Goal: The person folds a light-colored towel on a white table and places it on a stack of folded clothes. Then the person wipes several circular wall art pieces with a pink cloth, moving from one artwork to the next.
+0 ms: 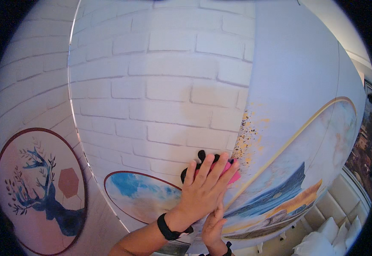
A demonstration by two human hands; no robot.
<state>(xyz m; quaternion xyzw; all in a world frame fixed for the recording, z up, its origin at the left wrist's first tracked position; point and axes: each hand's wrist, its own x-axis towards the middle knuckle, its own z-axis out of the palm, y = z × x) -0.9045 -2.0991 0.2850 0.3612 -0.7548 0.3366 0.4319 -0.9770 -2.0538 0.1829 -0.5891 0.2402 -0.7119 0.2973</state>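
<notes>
My left hand [202, 192], with a black wristband, lies with its palm against a pink and black item [234, 174] and presses it to the printed surface. Its fingers are spread over the item, whose kind I cannot tell; black rounded parts stick out past the fingertips. The surface bears a white brick pattern [170, 86] that meets a pale blue-grey section [285, 64] beside the item. Just below and to the right, my right hand [214, 224] is raised near my left wrist, with a dark band at its own wrist. Its fingers are partly hidden, and nothing shows in it.
A round deer picture [41, 192] is at the left, past a bright vertical seam [71, 96]. An oval sky picture [141, 192] is at lower middle. A gold-rimmed landscape print [288, 179] spans the right. White pillows [330, 236] and a padded panel [330, 204] are at lower right.
</notes>
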